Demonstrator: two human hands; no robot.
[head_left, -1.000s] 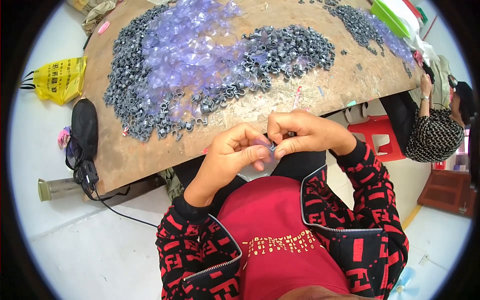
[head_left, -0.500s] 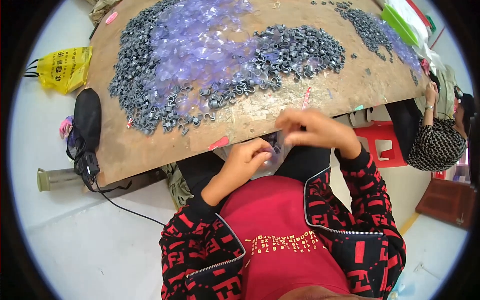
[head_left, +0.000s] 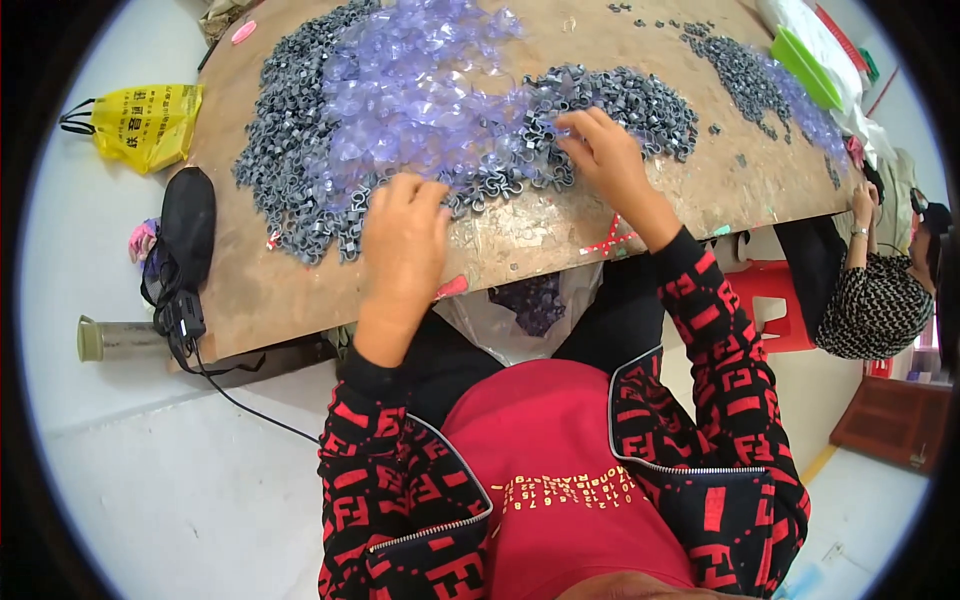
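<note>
Left hand (head_left: 405, 235): at the lower edge of the grey clips (head_left: 285, 150), left of centre; fingers bent, grip cannot be told. Right hand (head_left: 608, 158): upper centre, where the clips meet the purple plastic pieces (head_left: 400, 105); fingers bent, grip cannot be told. Caution: the clips' open, curved shape may hook neighbours and drag them along. Thin, overlapping purple pieces may lift in doubles. Parts swept over the table's (head_left: 700, 195) near edge could miss the clear bag (head_left: 480, 328) at centre.

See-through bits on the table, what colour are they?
The bits are pale purple, clearest in the head view.
</note>
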